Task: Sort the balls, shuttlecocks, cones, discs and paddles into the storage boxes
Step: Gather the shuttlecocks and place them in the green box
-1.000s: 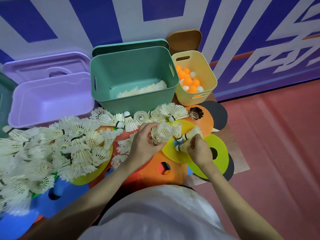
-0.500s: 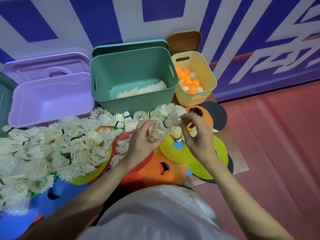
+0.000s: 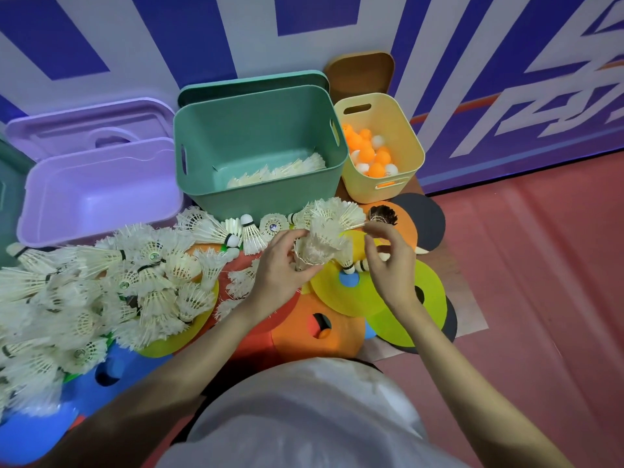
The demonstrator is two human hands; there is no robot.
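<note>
Blue-and-white wall behind; on the red floor, the left hand (image 3: 282,265) grips a nested stack of shuttlecocks (image 3: 319,246) in front of the green box (image 3: 260,143); the right hand (image 3: 388,261) hovers beside it, loosely curled, empty; feathers look light, brittle; hold by the cork ends.
</note>
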